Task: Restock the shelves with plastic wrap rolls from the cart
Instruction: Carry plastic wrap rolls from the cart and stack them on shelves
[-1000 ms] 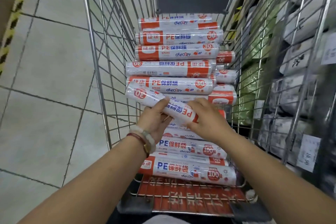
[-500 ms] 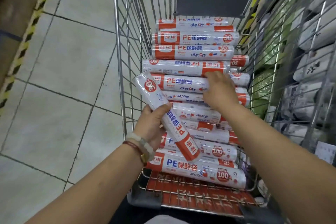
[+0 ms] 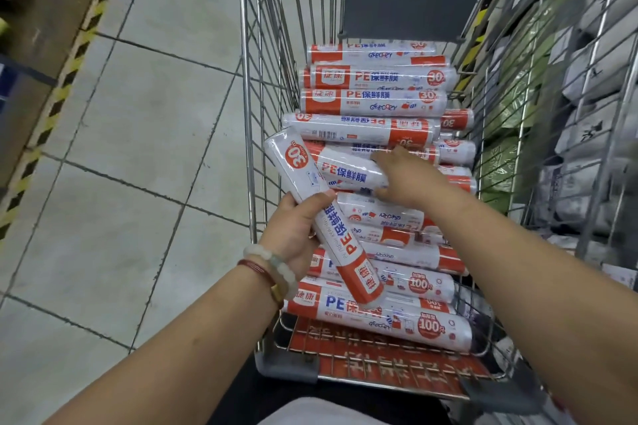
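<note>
A wire shopping cart [image 3: 252, 86] in front of me holds several white-and-orange plastic wrap rolls [image 3: 373, 102] stacked crosswise. My left hand [image 3: 297, 231] grips one roll [image 3: 307, 190] around its middle; it slants from upper left to lower right above the cart's left side. My right hand [image 3: 404, 176] lies on another roll [image 3: 348, 171] in the pile, fingers curled around it, and that roll's left end is tilted up off the stack.
Shelves [image 3: 587, 86] with grey and green packaged goods stand close on the right of the cart. Tiled floor [image 3: 138, 148] lies to the left, with a yellow-black striped edge [image 3: 69, 72] along a low platform at far left.
My left hand took the first roll alone and swung it upright to the left. My right hand let go of it, reached deeper into the cart and closed on a second roll.
</note>
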